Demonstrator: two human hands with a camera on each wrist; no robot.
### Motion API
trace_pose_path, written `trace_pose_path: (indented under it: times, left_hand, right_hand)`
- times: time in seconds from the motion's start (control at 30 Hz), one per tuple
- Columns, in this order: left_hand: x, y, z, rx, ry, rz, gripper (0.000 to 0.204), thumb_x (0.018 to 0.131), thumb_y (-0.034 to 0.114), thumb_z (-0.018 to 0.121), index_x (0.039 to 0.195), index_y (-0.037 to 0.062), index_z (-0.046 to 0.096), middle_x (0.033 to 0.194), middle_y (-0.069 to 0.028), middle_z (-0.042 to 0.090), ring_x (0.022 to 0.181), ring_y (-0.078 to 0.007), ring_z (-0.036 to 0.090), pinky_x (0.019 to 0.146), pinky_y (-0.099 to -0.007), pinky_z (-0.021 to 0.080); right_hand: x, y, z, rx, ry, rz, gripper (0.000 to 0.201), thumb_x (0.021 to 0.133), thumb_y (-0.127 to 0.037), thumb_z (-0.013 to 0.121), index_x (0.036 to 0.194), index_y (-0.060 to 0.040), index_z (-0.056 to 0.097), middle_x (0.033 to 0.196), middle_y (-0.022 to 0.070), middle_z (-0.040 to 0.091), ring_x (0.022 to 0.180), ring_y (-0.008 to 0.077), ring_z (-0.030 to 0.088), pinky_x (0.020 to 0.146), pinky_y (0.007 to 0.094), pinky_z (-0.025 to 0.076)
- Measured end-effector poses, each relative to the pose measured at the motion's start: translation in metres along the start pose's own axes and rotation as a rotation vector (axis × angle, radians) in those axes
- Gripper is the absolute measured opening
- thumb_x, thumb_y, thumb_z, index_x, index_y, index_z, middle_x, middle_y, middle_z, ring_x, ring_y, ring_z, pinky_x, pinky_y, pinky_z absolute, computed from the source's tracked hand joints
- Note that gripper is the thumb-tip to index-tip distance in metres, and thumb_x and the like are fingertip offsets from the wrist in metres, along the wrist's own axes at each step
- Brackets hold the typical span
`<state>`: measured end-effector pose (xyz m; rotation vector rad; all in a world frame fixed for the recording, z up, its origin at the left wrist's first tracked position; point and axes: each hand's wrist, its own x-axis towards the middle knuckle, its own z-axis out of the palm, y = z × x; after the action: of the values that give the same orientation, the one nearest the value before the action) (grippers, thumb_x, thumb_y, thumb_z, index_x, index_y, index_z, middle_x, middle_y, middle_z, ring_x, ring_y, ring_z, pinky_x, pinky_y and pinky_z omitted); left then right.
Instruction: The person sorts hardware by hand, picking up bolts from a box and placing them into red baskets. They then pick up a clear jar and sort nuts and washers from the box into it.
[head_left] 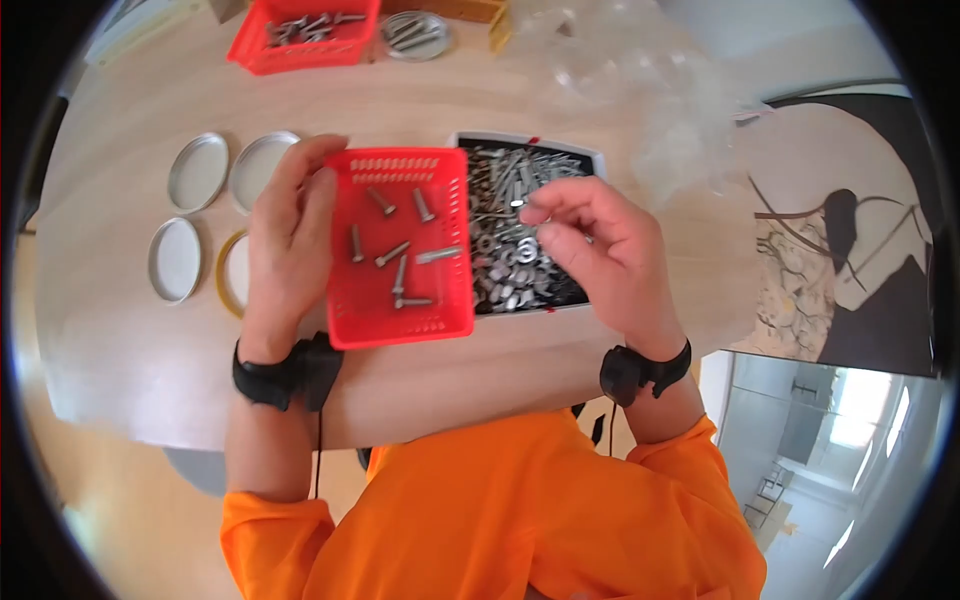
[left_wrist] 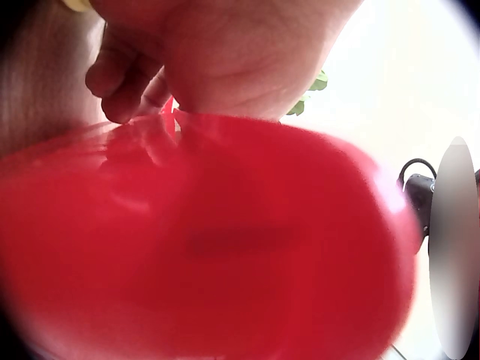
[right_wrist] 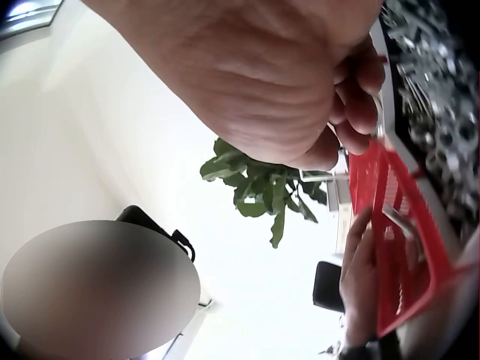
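Note:
My left hand grips the left wall of a red plastic basket, thumb over the rim. Several hex bolts lie scattered inside it, and one brighter, blurred bolt shows near its right wall. From the left wrist, the basket's red underside covers most of the view. My right hand hovers above a box of mixed hardware, just right of the basket. Its fingers are loosely bent, with a small gap between thumb and index fingertips, and nothing shows between them.
Round silver lids and a yellow-rimmed one lie at left. At the back are another red basket with bolts and a round dish of bolts. Clear plastic packaging spreads at back right.

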<state>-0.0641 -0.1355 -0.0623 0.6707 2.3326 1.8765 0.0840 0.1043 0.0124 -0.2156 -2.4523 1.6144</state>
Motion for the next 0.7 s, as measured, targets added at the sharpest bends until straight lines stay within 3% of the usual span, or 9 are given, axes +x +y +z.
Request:
trace_pose_path:
  times: [0.1,0.13,0.23,0.33,0.43,0.7]
  left_hand:
    - [0.000,0.001,0.001,-0.065,-0.023,-0.040,0.028,0.107,0.006,0.048,0.129,-0.0028,0.063,0.112,-0.0077,0.069,0.102,-0.0129,0.062,0.092,-0.0274,0.048]
    - [0.000,0.001,0.001,-0.046,-0.020,-0.041,0.028,0.107,0.005,0.047,0.129,-0.0028,0.063,0.112,-0.0073,0.069,0.101,-0.0127,0.061,0.092,-0.0270,0.048]
    - [0.001,0.005,-0.001,0.003,-0.029,-0.042,0.028,0.107,0.006,0.047,0.129,-0.0028,0.063,0.112,-0.0074,0.069,0.101,-0.0126,0.061,0.092,-0.0266,0.048]
    - [0.001,0.005,0.000,0.016,-0.030,-0.052,0.028,0.107,0.005,0.047,0.129,-0.0029,0.063,0.112,-0.0074,0.068,0.101,-0.0124,0.061,0.092,-0.0264,0.048]
    - [0.001,0.003,0.000,-0.005,-0.032,-0.041,0.028,0.107,0.005,0.047,0.129,-0.0028,0.063,0.112,-0.0075,0.068,0.102,-0.0124,0.061,0.092,-0.0266,0.048]
    - [0.001,0.005,0.000,-0.055,-0.031,-0.061,0.028,0.107,0.005,0.048,0.129,-0.0020,0.064,0.112,-0.0076,0.069,0.102,-0.0126,0.061,0.092,-0.0266,0.048]
  right_hand:
    - [-0.004,0.016,-0.041,-0.254,0.153,0.016,0.013,0.095,-0.002,0.068,0.108,-0.0041,0.070,0.092,-0.0002,0.069,0.080,0.0067,0.060,0.071,0.0250,0.051]
    - [-0.006,0.020,-0.053,-0.394,0.136,0.040,0.015,0.092,-0.002,0.070,0.106,-0.0053,0.072,0.093,0.0038,0.069,0.079,0.0145,0.063,0.071,0.0291,0.051]
    - [-0.008,0.033,-0.061,-0.657,0.065,-0.087,0.021,0.086,-0.001,0.071,0.107,-0.0069,0.072,0.092,0.0086,0.066,0.084,0.0264,0.064,0.074,0.0365,0.052]
    - [-0.002,0.037,-0.049,-0.786,0.044,-0.106,0.022,0.084,-0.003,0.072,0.105,-0.0070,0.073,0.092,0.0112,0.063,0.090,0.0340,0.062,0.079,0.0425,0.051]
    - [0.001,0.046,-0.045,-0.784,0.031,-0.195,0.017,0.083,-0.004,0.073,0.100,-0.0067,0.071,0.091,0.0102,0.061,0.090,0.0338,0.060,0.080,0.0437,0.049]
    - [-0.001,0.030,-0.047,-0.661,0.094,-0.055,0.009,0.086,-0.004,0.073,0.093,-0.0048,0.068,0.093,0.0096,0.062,0.087,0.0296,0.061,0.073,0.0389,0.050]
